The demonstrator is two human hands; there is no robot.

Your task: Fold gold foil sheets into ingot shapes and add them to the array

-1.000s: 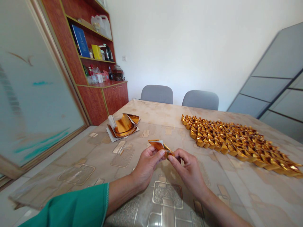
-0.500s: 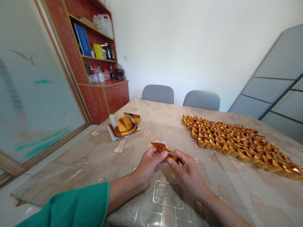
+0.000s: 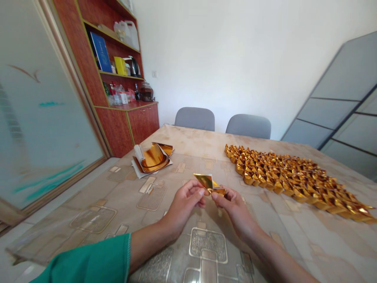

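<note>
**A:** What's in front of you?

**B:** A big table (image 3: 97, 196) under a patterned cloth, with two grey chairs (image 3: 194, 118) at its far edge. To my right lies a wide spread of folded gold pieces (image 3: 294, 179), packed in rows. Further off on my left sits a small stack of gold sheets (image 3: 153, 157), the top ones curled.

**A:** And your hands?

**B:** Both hover just above the table, close to me. My left hand (image 3: 184, 204) pinches the left side of a partly folded gold paper (image 3: 207, 182) between thumb and fingers. My right hand (image 3: 235, 208) is closed on its right end the same way. The paper is off the cloth, between my fingertips, nearer the spread than the stack.
</note>
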